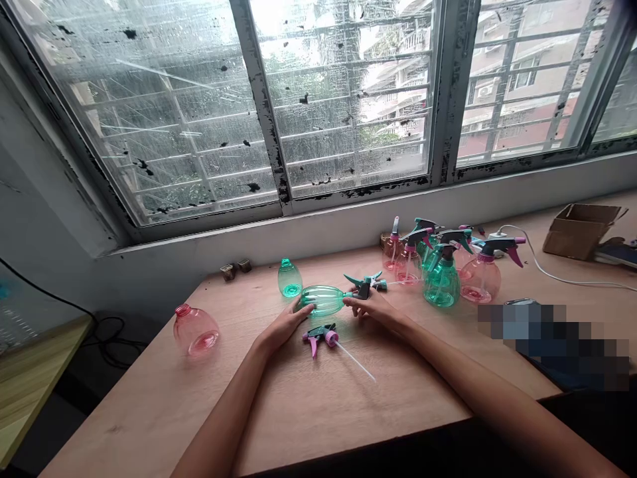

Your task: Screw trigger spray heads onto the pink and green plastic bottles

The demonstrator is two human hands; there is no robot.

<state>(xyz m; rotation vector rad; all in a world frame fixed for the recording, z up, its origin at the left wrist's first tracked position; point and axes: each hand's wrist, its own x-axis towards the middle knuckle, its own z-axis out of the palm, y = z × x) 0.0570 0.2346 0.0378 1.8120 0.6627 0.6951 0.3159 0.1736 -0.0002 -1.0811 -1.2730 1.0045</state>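
A clear green spray bottle [323, 301] lies on its side just above the table, its neck pointing right. My left hand [293, 315] is closed around its base end. At the neck, my right hand [371, 307] is closed on a dark spray head [365, 291], which meets the bottle's mouth; the fingers partly hide the join. Just behind that hand is a spray head with a teal collar [381, 285], its thin tube running right. In front of the bottle lies a loose spray head with a pink trigger and collar [321, 336], its white tube toward me.
An open green bottle [289, 279] stands behind my left hand, and an open pink bottle [196, 332] at the left. Several bottles with spray heads, including a green one [441, 282], cluster at the right. Farther right are a cardboard box [580, 232] and white cable [547, 269].
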